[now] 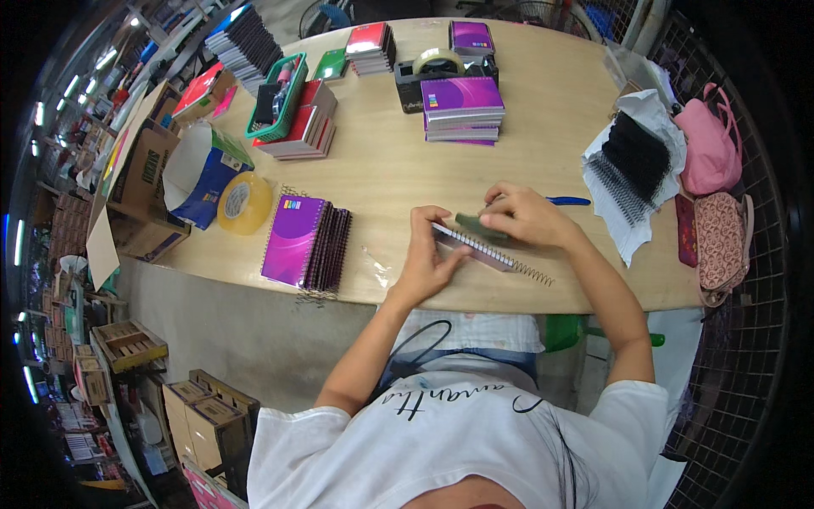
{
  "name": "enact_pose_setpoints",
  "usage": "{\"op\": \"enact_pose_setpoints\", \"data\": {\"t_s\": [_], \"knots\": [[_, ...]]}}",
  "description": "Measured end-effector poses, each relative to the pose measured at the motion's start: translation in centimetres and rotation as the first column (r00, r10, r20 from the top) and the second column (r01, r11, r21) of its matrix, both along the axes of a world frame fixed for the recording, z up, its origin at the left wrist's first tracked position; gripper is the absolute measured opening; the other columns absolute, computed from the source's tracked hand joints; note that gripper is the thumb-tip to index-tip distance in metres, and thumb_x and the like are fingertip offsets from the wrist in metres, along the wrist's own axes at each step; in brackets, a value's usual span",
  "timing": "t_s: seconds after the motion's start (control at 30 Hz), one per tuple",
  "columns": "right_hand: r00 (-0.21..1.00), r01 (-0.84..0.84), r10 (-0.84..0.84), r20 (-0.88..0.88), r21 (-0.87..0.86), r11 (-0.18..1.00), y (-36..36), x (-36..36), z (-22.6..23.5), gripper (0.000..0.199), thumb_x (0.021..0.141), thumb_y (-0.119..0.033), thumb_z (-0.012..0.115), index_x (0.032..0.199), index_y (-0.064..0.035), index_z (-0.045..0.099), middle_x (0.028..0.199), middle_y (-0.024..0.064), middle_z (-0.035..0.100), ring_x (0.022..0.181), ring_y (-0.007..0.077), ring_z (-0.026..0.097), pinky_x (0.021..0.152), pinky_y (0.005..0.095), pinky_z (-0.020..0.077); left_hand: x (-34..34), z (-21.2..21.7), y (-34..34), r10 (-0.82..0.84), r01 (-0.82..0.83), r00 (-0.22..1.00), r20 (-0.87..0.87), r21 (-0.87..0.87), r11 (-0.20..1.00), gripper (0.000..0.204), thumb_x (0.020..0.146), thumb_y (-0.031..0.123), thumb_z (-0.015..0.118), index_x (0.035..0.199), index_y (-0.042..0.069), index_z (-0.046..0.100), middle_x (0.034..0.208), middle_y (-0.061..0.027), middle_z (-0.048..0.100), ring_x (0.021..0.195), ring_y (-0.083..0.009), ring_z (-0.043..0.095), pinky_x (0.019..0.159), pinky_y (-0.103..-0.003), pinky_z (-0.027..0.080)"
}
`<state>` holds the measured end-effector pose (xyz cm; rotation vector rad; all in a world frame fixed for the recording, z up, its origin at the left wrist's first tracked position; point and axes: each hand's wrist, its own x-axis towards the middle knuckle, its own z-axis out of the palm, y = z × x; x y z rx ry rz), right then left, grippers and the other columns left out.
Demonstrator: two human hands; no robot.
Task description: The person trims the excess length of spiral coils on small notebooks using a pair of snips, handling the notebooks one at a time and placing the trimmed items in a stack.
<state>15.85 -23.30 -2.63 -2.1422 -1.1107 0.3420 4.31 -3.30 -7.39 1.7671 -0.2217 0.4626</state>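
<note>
Near the front edge of the table, my left hand point(428, 259) grips a small notebook point(476, 250) tilted up on edge, its thumb and fingers on opposite faces. A wire coil point(534, 272) runs along the notebook's spine and sticks out past its right end. My right hand point(527, 216) pinches a small dark green flat piece point(475, 224) just above the notebook; its exact kind is unclear. Left of my hands lies a stack of purple spiral notebooks point(292, 243) with coil ends poking out. A blue pen point(568, 201) rests beyond my right hand.
Purple notebooks point(462, 100) are stacked before a black tape dispenser point(409, 92). Black coils point(636, 148) lie on white paper at right, beside pink pouches point(710, 146). A tape roll point(245, 203), green basket point(291, 106) and red notebooks point(315, 127) occupy the left.
</note>
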Motion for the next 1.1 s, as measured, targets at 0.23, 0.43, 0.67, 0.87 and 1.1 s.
{"op": "enact_pose_setpoints", "data": {"t_s": [0.23, 0.43, 0.67, 0.87, 1.1], "knots": [[0.87, -0.044, 0.169, -0.462, 0.268, 0.962, 1.0, -0.1, 0.1, 0.037, 0.092, -0.033, 0.056, 0.105, 0.0012, 0.066, 0.101, 0.0083, 0.064, 0.092, 0.0169, 0.058, 0.084, 0.0294, 0.045, 0.4, -1.2, 3.2, -0.258, 0.136, 0.957, -0.135, -0.575, 0.807, 0.055, 0.082, -0.01, 0.065, 0.126, 0.006, 0.037, 0.095, -0.0069, 0.057, 0.089, -0.0132, 0.058, 0.08, -0.027, 0.05], [0.961, -0.1, 0.147, -0.236, 0.203, 0.974, 2.0, 0.5, -0.2, 0.039, 0.093, -0.032, 0.057, 0.096, 0.0039, 0.07, 0.106, 0.0131, 0.063, 0.097, 0.0239, 0.06, 0.087, 0.0325, 0.0447, 0.8, -1.4, 3.4, -0.288, 0.122, 0.944, -0.16, -0.644, 0.755, 0.058, 0.079, -0.011, 0.068, 0.126, 0.008, 0.038, 0.095, -0.0084, 0.062, 0.088, -0.0146, 0.062, 0.077, -0.026, 0.052], [0.998, -0.004, 0.004, -0.066, 0.003, 1.0, 2.6, 1.5, -0.2, 0.041, 0.091, -0.032, 0.058, 0.121, -0.0047, 0.063, 0.13, 0.0176, 0.052, 0.115, 0.0324, 0.053, 0.099, 0.0382, 0.0416, 0.6, -1.1, 3.0, -0.275, 0.108, 0.95, -0.147, -0.674, 0.731, 0.071, 0.079, -0.009, 0.069, 0.138, 0.009, 0.033, 0.099, -0.0103, 0.065, 0.085, -0.0125, 0.062, 0.077, -0.027, 0.053], [0.887, 0.364, -0.294, 0.356, -0.148, 0.919, -6.2, -0.7, -0.7, 0.068, 0.083, -0.037, 0.068, 0.143, -0.0168, 0.044, 0.15, 0.0204, 0.033, 0.137, 0.0386, 0.036, 0.11, 0.0508, 0.0304, -1.0, 2.4, 3.1, -0.242, 0.053, 0.943, -0.227, -0.617, 0.785, 0.079, 0.083, -0.01, 0.066, 0.148, 0.009, 0.026, 0.095, -0.0115, 0.067, 0.087, -0.0132, 0.065, 0.081, -0.026, 0.054], [0.724, 0.535, -0.387, 0.571, -0.113, 0.837, -9.7, -3.4, -5.2, 0.051, 0.088, -0.026, 0.063, 0.134, -0.01, 0.05, 0.125, 0.0158, 0.051, 0.116, 0.0357, 0.049, 0.104, 0.062, 0.0295, -0.6, 2.3, 1.7, -0.16, 0.024, 0.972, -0.174, -0.598, 0.801, 0.075, 0.082, -0.007, 0.068, 0.146, 0.002, 0.029, 0.091, -0.0099, 0.068, 0.087, -0.0138, 0.065, 0.082, -0.027, 0.053]]}}
